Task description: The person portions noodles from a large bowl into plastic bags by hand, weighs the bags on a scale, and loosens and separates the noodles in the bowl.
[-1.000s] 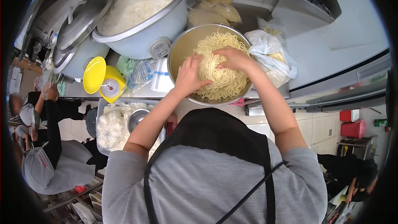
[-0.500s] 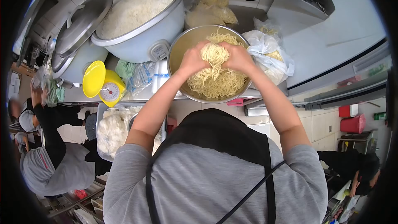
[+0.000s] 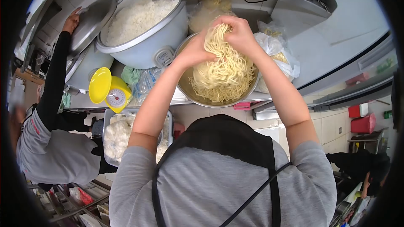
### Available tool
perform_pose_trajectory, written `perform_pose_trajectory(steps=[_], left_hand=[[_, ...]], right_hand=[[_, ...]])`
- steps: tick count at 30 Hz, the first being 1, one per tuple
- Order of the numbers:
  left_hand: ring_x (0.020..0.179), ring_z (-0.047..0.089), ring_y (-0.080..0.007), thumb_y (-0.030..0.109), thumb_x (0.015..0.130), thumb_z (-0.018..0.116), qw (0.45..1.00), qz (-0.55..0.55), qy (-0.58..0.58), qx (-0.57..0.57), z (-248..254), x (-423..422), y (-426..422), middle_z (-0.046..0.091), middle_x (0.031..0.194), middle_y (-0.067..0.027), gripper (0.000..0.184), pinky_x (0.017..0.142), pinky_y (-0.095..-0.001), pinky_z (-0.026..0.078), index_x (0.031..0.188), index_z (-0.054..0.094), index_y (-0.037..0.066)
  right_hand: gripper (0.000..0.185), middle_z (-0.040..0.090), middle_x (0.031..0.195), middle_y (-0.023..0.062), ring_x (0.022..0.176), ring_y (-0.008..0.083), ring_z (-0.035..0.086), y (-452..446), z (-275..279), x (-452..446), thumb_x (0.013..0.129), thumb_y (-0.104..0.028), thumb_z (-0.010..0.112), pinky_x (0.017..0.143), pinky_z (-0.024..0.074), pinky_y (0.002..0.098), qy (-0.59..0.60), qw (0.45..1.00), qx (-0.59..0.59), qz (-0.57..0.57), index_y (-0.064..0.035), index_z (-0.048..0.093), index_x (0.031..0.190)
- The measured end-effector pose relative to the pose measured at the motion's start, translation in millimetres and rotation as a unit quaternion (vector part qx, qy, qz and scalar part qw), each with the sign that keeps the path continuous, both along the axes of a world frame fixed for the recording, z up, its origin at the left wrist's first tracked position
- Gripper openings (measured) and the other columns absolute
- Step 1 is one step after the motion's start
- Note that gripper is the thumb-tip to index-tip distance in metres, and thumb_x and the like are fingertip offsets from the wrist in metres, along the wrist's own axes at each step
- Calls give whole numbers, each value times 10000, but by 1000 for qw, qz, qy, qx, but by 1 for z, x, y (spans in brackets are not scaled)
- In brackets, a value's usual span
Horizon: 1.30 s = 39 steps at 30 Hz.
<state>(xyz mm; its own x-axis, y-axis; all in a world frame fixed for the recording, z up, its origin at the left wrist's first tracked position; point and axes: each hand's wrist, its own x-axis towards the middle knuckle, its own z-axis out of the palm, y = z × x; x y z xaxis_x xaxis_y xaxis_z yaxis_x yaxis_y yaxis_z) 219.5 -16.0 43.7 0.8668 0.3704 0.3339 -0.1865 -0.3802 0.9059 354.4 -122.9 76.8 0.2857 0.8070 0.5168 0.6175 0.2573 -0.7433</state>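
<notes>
Between my two hands a thick bundle of pale yellow noodles (image 3: 223, 65) hangs above a round metal bowl (image 3: 185, 88). My left hand (image 3: 197, 50) grips the bundle from its left side, fingers partly hidden by the strands. On the other side my right hand (image 3: 237, 33) is closed round the top of the bundle, its knuckles raised. More noodles lie loose in the bowl below, and the lifted strands trail down towards them.
Left of the bowl stands a large rice cooker (image 3: 147, 50) full of white rice, with a yellow scale (image 3: 115, 94) before it. White plastic bags (image 3: 280, 54) sit at the right. A tub (image 3: 110, 143) of bagged white food is below. A co-worker's hand (image 3: 72, 20) touches a metal lid (image 3: 93, 21).
Both my hands have risen with the noodles, stretching the bundle upward out of the bowl. At the left, a co-worker has reached an arm up to the metal lid.
</notes>
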Motion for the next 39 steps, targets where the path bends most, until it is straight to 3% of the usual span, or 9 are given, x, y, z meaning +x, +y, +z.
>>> perform_pose_trajectory(steps=[4, 6, 10, 12, 19, 24, 32, 36, 39], left_hand=[[948, 527, -141, 37, 640, 677, 992, 7, 105, 70, 2, -8, 14, 547, 1084, -63, 620, 864, -258, 399, 1214, 443, 16], [923, 536, -116, -2, 697, 609, 986, -13, 48, -161, -11, -16, 25, 552, 1085, -67, 564, 860, -253, 407, 1235, 442, 34], [1102, 473, -183, 53, 735, 599, 946, 58, 261, 184, -123, -13, 66, 504, 1213, -119, 579, 945, -293, 351, 1283, 414, 80], [1130, 456, -243, 121, 713, 635, 961, 50, 251, 106, -118, -17, 58, 471, 1235, -163, 631, 947, -318, 359, 1295, 393, 88], [1174, 407, -354, 162, 634, 704, 905, 166, 334, 207, -113, -11, 3, 411, 1251, -260, 848, 950, -351, 370, 1356, 264, 235], [1030, 527, -357, 53, 593, 687, 943, 169, 232, 171, -137, -11, 60, 531, 1076, -278, 676, 885, -354, 422, 1223, 473, 177], [789, 597, -140, 1, 673, 639, 952, 105, 179, -224, -63, -25, 81, 629, 922, -57, 415, 718, -275, 479, 1080, 562, 4], [956, 552, -187, 17, 675, 633, 975, 112, 182, 52, -73, -29, 80, 589, 1047, -114, 534, 805, -291, 445, 1190, 497, 49], [1014, 520, -195, 75, 700, 661, 988, 69, 91, -101, -48, -32, 58, 559, 1108, -132, 567, 840, -280, 418, 1233, 467, 81]], right_hand=[[278, 605, 903, 131, 828, 291, 576, -11, -3, 12, 626, -23, 578, 752, 445, 334, -83, 995, 4, -59, -51, 632, 898], [271, 582, 969, 118, 872, 296, 563, -25, -5, 14, 627, -128, 646, 742, 444, 360, -156, 976, -50, -141, -67, 641, 891], [466, 490, 1173, 116, 1055, 305, 488, -11, -159, 52, 740, -254, 609, 892, 399, 370, -309, 905, -271, -115, -215, 502, 1192], [491, 494, 1174, 120, 1077, 296, 476, -10, -169, 58, 743, -246, 597, 913, 386, 377, -233, 928, -284, -61, -222, 476, 1218], [586, 403, 1270, 151, 1143, 366, 401, -20, -55, -17, 692, -276, 685, 937, 376, 428, -270, 884, -373, -85, -267, 455, 1231], [576, 458, 1229, 123, 1095, 325, 460, -11, -103, -19, 654, -150, 683, 875, 422, 416, -363, 841, -383, -119, -252, 501, 1190], [347, 629, 947, 124, 836, 239, 619, 0, -26, 22, 621, -49, 701, 730, 475, 309, -134, 980, -132, -68, -59, 625, 960], [293, 614, 804, 89, 746, 190, 590, -3, 36, 2, 601, 24, 640, 706, 448, 270, -107, 987, -106, -50, -19, 577, 884], [329, 615, 823, 82, 746, 178, 579, -9, 59, -10, 590, 66, 586, 712, 440, 257, -68, 992, -80, -66, -37, 558, 901]])
